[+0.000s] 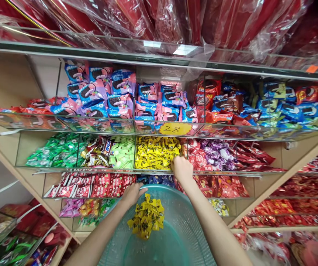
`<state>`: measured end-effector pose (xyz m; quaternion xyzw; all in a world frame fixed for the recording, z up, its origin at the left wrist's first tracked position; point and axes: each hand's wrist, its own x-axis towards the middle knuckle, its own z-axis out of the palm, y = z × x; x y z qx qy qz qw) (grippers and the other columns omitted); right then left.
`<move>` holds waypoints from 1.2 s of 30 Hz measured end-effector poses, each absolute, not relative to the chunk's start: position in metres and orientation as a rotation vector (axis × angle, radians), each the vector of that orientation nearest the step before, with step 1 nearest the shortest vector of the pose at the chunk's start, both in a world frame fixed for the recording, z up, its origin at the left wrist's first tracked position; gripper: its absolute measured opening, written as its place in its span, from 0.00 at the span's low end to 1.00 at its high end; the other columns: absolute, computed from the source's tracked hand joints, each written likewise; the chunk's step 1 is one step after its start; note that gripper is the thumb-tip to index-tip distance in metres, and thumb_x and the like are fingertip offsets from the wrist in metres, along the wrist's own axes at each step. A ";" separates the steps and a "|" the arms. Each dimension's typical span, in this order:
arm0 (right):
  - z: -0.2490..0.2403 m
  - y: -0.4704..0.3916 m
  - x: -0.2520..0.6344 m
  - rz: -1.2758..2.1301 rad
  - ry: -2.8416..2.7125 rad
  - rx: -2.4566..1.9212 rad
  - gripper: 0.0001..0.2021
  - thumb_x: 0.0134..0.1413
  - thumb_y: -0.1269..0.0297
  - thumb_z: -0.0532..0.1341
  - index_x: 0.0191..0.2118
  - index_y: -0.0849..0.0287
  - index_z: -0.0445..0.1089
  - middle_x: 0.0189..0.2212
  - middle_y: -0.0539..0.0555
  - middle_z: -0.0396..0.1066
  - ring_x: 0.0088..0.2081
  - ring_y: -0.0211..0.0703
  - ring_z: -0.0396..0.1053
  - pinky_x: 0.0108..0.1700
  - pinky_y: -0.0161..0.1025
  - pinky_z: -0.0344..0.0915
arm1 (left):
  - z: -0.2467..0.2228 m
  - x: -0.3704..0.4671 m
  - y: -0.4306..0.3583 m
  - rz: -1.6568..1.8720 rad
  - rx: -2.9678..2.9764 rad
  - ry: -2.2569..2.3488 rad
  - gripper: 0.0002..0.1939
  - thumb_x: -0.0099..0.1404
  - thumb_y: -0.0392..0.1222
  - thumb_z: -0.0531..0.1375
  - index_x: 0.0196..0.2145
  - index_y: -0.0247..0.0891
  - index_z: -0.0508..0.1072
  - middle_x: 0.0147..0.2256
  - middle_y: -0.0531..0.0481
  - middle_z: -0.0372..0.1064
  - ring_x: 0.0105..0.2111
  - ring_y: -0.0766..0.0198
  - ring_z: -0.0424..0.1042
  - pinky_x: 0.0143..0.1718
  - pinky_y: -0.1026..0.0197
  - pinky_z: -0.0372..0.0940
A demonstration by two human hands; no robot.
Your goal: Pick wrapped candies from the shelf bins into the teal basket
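so, basket (pixel 175 229) holds yellow candies (pixel 147 217)

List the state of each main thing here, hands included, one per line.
Left hand: closed over the basket's rim.
Right hand: curled at the yellow candies' compartment; contents, if any, hidden.
Teal basket: upright, part of its floor bare.
Basket candies: yellow, wrapped, loosely piled.
Shelf yellow candies: wrapped, heaped.
Pink-and-blue packets: piled up.
Yellow tag: handwritten 28.
Top red items: under clear plastic.
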<state>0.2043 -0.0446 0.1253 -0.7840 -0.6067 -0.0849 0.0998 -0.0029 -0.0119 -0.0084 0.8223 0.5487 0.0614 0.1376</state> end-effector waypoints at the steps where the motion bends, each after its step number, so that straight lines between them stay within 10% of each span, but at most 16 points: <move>1: 0.125 -0.044 0.205 -0.254 -1.796 -2.312 0.13 0.59 0.68 0.49 0.38 0.63 0.70 0.35 0.64 0.71 0.38 0.49 0.71 0.35 0.37 0.62 | -0.010 -0.003 -0.011 0.189 2.377 1.585 0.25 0.65 0.60 0.45 0.46 0.42 0.70 0.41 0.44 0.73 0.43 0.55 0.71 0.36 0.64 0.60; 13: 0.128 -0.051 0.213 -0.180 -1.658 -2.069 0.15 0.60 0.60 0.48 0.38 0.59 0.70 0.32 0.58 0.71 0.33 0.43 0.69 0.31 0.33 0.56 | -0.013 -0.004 -0.010 0.204 2.380 1.576 0.26 0.64 0.60 0.45 0.47 0.42 0.69 0.43 0.44 0.72 0.44 0.54 0.70 0.37 0.63 0.61; 23: 0.132 -0.074 0.184 0.578 -2.158 -1.202 0.13 0.56 0.60 0.53 0.30 0.61 0.71 0.19 0.45 0.62 0.22 0.31 0.56 0.26 0.28 0.52 | -0.004 0.000 -0.014 0.158 2.361 1.629 0.20 0.64 0.57 0.47 0.43 0.45 0.70 0.41 0.47 0.72 0.43 0.56 0.70 0.39 0.63 0.60; 36: 0.065 -0.054 0.166 0.569 -2.579 -1.794 0.07 0.40 0.74 0.61 0.26 0.57 0.75 0.30 0.53 0.75 0.34 0.43 0.71 0.28 0.31 0.55 | -0.005 0.000 -0.013 0.136 2.355 1.652 0.23 0.63 0.60 0.47 0.44 0.45 0.70 0.40 0.46 0.72 0.44 0.55 0.70 0.36 0.64 0.59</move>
